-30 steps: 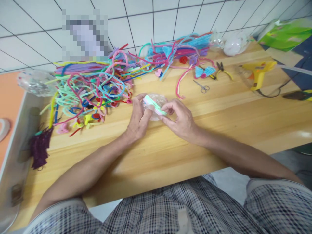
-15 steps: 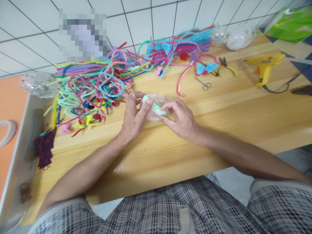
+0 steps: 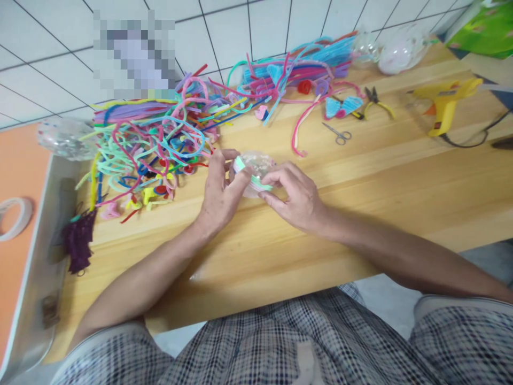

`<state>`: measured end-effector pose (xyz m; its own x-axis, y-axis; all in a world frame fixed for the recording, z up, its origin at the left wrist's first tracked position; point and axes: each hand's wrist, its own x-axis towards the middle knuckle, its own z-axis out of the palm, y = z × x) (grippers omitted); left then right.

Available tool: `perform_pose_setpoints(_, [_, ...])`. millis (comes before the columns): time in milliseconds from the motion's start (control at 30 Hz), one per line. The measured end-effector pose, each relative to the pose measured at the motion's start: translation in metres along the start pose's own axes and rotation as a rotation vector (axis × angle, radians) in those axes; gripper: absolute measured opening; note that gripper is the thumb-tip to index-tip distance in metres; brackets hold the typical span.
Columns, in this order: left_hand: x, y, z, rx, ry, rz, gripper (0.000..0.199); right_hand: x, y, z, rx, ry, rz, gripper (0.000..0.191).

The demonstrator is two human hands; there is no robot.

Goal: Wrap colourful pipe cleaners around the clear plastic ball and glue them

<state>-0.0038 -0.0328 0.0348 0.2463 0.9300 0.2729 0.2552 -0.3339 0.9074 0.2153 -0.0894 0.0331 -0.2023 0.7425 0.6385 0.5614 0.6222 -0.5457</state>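
A person in a checked garment holds a green-and-pale strip in both bare hands over a wooden table. The left hand grips the strip's upper end, thumb pressed on its face and fingers behind. The right hand pinches the lower end between thumb and forefinger. The strip slants between the two hands, across a clear round object; whether it is fastened to that object cannot be told.

Well to the left of the left hand, a dark purple tassel lies by the table's side, with a roll of tape farther out on an orange surface. Just beyond the left hand spreads a tangle of fuzzy wires in mint, pink, blue and yellow.

Past the right hand lie small scissors, then a blue bow and, next to it, pliers with yellow handles. Farther to that hand's right rests a yellow glue gun. Beyond both hands, a bundle of fuzzy wires runs along a white tiled wall, near a shiny clear ball.
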Motion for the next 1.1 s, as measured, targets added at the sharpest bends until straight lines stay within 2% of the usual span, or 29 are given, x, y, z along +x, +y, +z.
perform_pose_setpoints(133, [-0.001,0.000,0.003,0.010,0.027,0.035,0.062,0.000,0.001,0.000,0.002,-0.013,0.022,0.013])
perform_pose_setpoints(467, [-0.002,0.000,0.011,-0.004,0.081,0.074,0.060,-0.001,0.003,0.000,0.030,0.025,0.009,0.018])
perform_pose_setpoints(667, [-0.002,-0.001,0.011,-0.009,0.080,0.068,0.059,-0.001,0.003,0.000,0.050,0.007,0.066,0.014])
perform_pose_setpoints(867, [-0.001,-0.003,0.011,0.002,0.072,0.075,0.057,-0.001,0.004,0.000,0.057,0.033,0.049,0.015])
perform_pose_setpoints(1100, [-0.003,-0.009,0.012,0.005,0.091,0.076,0.056,0.001,0.003,-0.001,0.058,0.009,0.138,0.015])
